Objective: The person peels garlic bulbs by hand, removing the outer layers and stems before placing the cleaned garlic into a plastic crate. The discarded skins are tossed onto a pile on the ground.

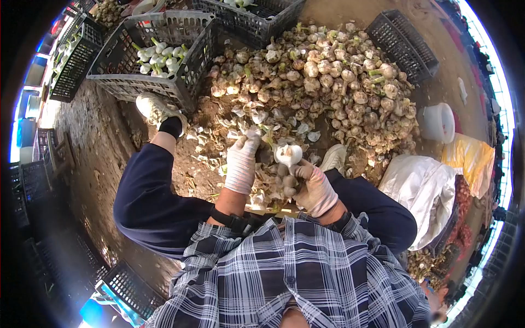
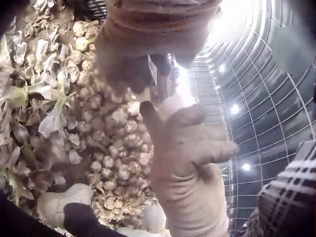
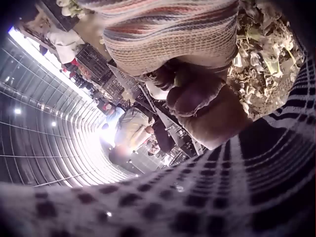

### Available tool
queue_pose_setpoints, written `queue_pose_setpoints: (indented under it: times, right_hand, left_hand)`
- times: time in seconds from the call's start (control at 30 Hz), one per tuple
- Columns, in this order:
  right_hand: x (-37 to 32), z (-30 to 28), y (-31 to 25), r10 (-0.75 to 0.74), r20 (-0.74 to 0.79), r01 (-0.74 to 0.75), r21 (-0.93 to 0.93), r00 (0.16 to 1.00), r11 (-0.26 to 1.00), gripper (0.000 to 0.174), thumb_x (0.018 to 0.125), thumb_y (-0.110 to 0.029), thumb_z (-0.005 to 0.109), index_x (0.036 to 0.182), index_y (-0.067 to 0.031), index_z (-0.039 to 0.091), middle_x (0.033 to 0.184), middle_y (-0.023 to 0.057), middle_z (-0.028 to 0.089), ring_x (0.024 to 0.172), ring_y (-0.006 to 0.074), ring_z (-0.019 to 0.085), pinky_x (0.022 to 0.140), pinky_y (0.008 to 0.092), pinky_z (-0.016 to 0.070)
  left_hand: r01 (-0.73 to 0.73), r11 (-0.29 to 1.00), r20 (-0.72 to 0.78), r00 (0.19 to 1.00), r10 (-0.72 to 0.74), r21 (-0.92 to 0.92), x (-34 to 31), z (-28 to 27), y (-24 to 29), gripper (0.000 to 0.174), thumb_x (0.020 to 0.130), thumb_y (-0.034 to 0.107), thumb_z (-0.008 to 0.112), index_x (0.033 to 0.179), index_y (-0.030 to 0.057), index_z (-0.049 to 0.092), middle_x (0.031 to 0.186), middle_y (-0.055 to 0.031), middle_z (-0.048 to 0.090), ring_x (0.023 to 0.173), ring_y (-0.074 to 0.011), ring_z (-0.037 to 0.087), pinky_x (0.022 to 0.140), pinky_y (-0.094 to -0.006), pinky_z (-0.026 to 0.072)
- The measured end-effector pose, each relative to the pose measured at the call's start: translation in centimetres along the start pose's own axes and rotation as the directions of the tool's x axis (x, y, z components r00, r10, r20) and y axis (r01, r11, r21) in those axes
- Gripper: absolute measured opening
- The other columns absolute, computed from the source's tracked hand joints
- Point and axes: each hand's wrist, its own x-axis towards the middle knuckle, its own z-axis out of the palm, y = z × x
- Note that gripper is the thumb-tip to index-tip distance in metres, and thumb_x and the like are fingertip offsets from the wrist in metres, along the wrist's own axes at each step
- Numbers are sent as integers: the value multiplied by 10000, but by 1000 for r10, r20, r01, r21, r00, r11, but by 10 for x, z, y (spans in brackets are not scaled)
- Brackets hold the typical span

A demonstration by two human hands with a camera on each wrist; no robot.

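A white garlic bulb (image 1: 289, 153) is gripped by the gloved right hand (image 1: 317, 191), whose grey-stained fingertips lie beneath it. In the left wrist view the right hand (image 2: 190, 158) has its thumb and fingers curled around the bulb (image 2: 175, 104). The gloved left hand (image 1: 242, 164) is beside it, a short gap away, over scattered skins, with its fingers bent. In the left wrist view the left hand (image 2: 153, 29) is blurred at the fingers; whether they hold anything cannot be told. The right wrist view shows the right hand (image 3: 173, 44) close up.
A large heap of untrimmed garlic (image 1: 350, 87) lies ahead. A black crate (image 1: 180, 87) with white bulbs stands front left, near the left shoe (image 1: 156, 109). Another crate (image 1: 402, 46), a white bucket (image 1: 438, 123) and a white sack (image 1: 418, 188) are on the right.
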Motion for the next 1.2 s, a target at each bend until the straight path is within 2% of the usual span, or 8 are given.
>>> queue_pose_setpoints:
  times: [0.13,0.27,0.4,0.53,0.6,0.77,0.97,1.2]
  right_hand:
    - [-10,15,-4,12,-18,-12,-15,1000,1000,327,940,-165,606,1220,4,592,954,48,668,725,137,623,600,273,506]
    - [-14,25,-13,-80,-34,37,-669,996,742,402,942,-296,692,1161,35,629,980,81,697,748,110,655,641,272,549]
    - [-15,16,-29,-333,175,347,-740,926,576,543,885,-280,769,1307,-6,563,1039,75,681,908,116,629,799,281,519]
    - [-17,35,-36,-227,301,363,-877,926,315,853,775,-374,861,1447,-33,460,1082,86,663,921,121,616,825,290,521]
    - [-14,36,-32,-174,293,340,-778,940,528,855,769,-388,861,1445,-42,468,1096,84,659,932,118,613,827,291,524]
    - [0,23,-29,-210,425,474,-784,880,400,734,850,-350,796,1436,-33,488,1102,78,660,930,117,624,779,269,538]
    - [-9,17,-43,-52,227,201,-708,973,677,591,931,-216,707,1448,-42,481,1153,96,632,924,96,606,779,234,522]
    - [-7,28,-32,-396,343,455,-860,852,233,557,893,-21,662,1427,-48,509,1284,114,616,1046,167,607,934,291,491]
  left_hand:
    - [9,1000,368,930,0,-22,-19,9,-2,599,950,444,650,1344,4,548,1196,-115,648,1120,-203,604,1009,-354,461]
    - [-28,997,342,939,49,-68,-25,21,1,568,967,494,609,1263,9,592,1071,-56,672,954,-130,631,826,-265,518]
    - [68,992,323,946,-30,-106,-9,4,-18,612,940,601,578,1096,12,634,956,-58,684,834,-127,655,715,-252,527]
    - [125,990,431,892,-138,57,-27,11,14,583,955,604,552,986,30,653,829,-33,664,737,-115,639,641,-245,508]
    - [-170,945,345,936,67,278,-27,14,7,546,972,574,546,908,41,647,758,-17,641,661,-95,613,566,-239,483]
    - [-32,992,386,922,-18,123,-24,10,4,537,983,564,532,865,51,636,724,-15,624,615,-80,585,516,-238,457]
    - [153,982,405,895,-187,114,-21,6,10,553,979,573,534,843,49,642,700,-11,612,611,-92,579,543,-251,458]
    - [-5,976,389,918,-82,217,-17,10,3,587,896,564,675,1083,7,666,892,-21,659,795,-104,595,713,-248,482]
